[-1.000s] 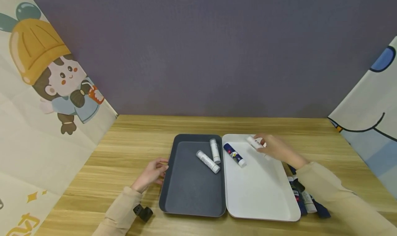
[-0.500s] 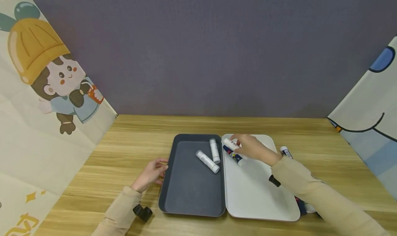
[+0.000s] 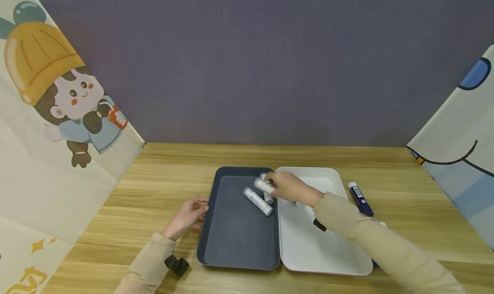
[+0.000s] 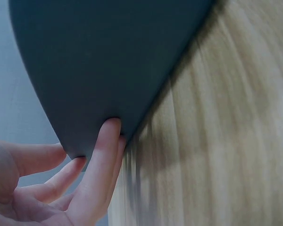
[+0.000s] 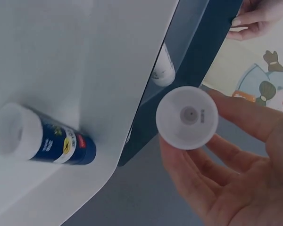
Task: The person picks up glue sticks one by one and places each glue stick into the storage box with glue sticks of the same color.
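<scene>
My right hand (image 3: pixel 287 186) pinches a white glue stick (image 3: pixel 264 185) over the upper right of the dark grey tray (image 3: pixel 239 242). In the right wrist view the round end of this glue stick (image 5: pixel 186 117) faces the camera, between thumb and fingers. Two more white glue sticks lie in that tray: one (image 3: pixel 257 201) slants in the middle, another (image 3: pixel 268 198) is partly behind the held one. My left hand (image 3: pixel 188 216) touches the tray's left outer wall with extended fingertips (image 4: pixel 112 129). In the white tray (image 3: pixel 324 247) lies a blue glue stick (image 5: pixel 61 141), mostly hidden by my right hand from the head view.
Right of the white tray, a blue glue stick (image 3: pixel 360 199) lies on the wooden table (image 3: pixel 166 169); others there are mostly hidden under my right sleeve (image 3: pixel 370 229). The two trays stand side by side. A grey panel (image 3: pixel 270 71) rises behind the table.
My right hand has carried the white glue stick leftward from over the white tray to over the dark grey tray. The left hand has stayed at the tray's edge.
</scene>
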Demonstrator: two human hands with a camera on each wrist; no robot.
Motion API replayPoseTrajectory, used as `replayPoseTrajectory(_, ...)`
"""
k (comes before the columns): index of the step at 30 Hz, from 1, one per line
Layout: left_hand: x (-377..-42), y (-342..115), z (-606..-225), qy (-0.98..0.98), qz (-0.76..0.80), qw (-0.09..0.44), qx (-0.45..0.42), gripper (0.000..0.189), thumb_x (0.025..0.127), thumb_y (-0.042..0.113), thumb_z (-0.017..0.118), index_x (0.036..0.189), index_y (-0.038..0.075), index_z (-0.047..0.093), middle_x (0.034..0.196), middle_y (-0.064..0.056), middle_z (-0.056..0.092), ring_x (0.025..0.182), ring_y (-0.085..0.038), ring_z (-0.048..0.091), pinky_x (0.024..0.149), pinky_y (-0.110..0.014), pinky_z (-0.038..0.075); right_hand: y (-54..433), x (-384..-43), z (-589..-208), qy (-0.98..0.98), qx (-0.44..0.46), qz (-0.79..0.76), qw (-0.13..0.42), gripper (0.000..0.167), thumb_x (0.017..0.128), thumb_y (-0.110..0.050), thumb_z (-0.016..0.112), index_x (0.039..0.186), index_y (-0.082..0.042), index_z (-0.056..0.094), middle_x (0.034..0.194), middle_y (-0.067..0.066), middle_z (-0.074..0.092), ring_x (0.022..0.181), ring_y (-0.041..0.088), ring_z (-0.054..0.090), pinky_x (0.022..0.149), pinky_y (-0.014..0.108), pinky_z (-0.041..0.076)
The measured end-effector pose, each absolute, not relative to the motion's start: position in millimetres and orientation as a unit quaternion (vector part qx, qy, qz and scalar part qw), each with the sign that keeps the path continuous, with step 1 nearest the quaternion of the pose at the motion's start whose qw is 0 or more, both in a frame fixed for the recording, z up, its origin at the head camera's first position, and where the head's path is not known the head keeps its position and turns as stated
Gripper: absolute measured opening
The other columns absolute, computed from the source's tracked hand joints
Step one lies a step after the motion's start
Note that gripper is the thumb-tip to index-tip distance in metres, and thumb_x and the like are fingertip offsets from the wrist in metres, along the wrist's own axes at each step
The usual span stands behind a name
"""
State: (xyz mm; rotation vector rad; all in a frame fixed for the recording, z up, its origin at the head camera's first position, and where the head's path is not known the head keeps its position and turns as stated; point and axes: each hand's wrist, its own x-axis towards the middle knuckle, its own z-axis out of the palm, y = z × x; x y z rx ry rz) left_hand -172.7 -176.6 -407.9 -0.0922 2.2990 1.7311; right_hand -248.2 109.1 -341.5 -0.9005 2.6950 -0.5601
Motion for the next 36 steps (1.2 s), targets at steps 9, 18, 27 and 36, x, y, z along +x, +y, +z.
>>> replayPoseTrajectory(9, -169, -179, -407, 0.796, 0.591, 0.129, -0.031, 0.035, 0.092, 0.007, 0.044, 0.123, -0.009, 0.039, 0.095, -0.022, 0.053, 0.064, -0.018, 0.056, 0.051, -0.035, 0.05, 86, -239, -344, 0.917, -0.34, -0.167, 0.128, 0.036, 0.078, -0.003, 0.063, 0.113, -0.001, 0.055, 0.078, 0.005, 0.059, 0.06, 0.012, 0.045, 0.057, 0.028, 0.039)
replayPoseTrajectory(18, -166, -184, -408, 0.795, 0.59, 0.137, -0.022, 0.036, 0.092, 0.008, 0.043, 0.124, -0.009, 0.038, 0.097, -0.022, 0.052, 0.065, -0.019, 0.056, 0.051, -0.035, 0.05, 63, -224, -351, 0.919, -0.35, -0.133, 0.124, 0.036, 0.076, -0.005, 0.067, 0.111, -0.002, 0.059, 0.105, 0.012, 0.061, 0.084, 0.021, 0.057, 0.067, 0.031, 0.044)
replayPoseTrajectory(27, -165, -185, -409, 0.797, 0.588, 0.137, -0.023, 0.036, 0.092, 0.008, 0.044, 0.124, -0.009, 0.038, 0.095, -0.021, 0.053, 0.065, -0.019, 0.056, 0.051, -0.035, 0.05, 50, -216, -358, 0.913, -0.38, -0.099, 0.11, 0.024, 0.072, -0.004, 0.069, 0.095, -0.004, 0.064, 0.083, 0.004, 0.06, 0.07, 0.015, 0.053, 0.064, 0.029, 0.044)
replayPoseTrajectory(36, -167, -184, -411, 0.804, 0.58, 0.122, -0.044, 0.033, 0.091, 0.006, 0.045, 0.121, -0.007, 0.042, 0.091, -0.019, 0.055, 0.061, -0.017, 0.054, 0.049, -0.034, 0.05, 44, -217, -368, 0.919, -0.371, -0.077, 0.109, 0.023, 0.071, -0.009, 0.071, 0.093, -0.006, 0.064, 0.08, 0.003, 0.059, 0.071, 0.016, 0.053, 0.065, 0.029, 0.044)
